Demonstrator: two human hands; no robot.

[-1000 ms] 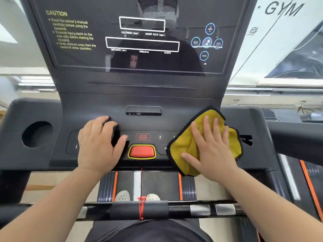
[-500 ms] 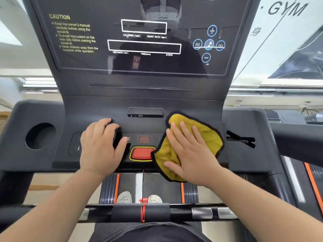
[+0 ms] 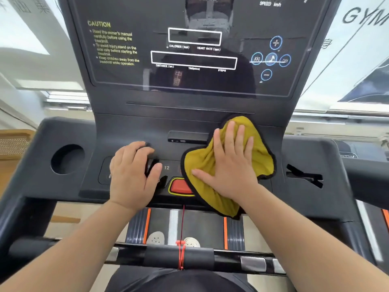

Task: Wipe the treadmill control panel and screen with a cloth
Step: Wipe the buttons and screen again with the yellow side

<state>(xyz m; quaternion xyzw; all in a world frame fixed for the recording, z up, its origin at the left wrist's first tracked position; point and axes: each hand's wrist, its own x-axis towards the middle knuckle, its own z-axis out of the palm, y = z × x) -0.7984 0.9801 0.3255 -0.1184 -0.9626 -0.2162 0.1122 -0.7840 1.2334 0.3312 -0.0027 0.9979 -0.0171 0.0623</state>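
One head view: pressing the yellow cloth (image 3: 205, 165) flat onto the control panel (image 3: 134, 127) with the right hand (image 3: 229, 171), fingers straight and spread, overlapping the red button (image 3: 179, 186) from its right. Resting the left hand (image 3: 130, 175), loosely curved and gripping nothing, just left of that button. Probably best wiping in even, overlapping strokes without tripping it. Counting one cloth, one screen (image 3: 200, 60) above the button, two hands.

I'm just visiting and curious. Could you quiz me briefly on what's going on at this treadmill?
1. True or false: the right hand presses the yellow cloth flat against the control panel.
2. What does the cloth partly cover? A: the red button. B: the cup hole. C: the screen.
3. Fill in: the number showing beside the thumb of the left hand is ___.
Key: 1 true; 2 A; 3 12.
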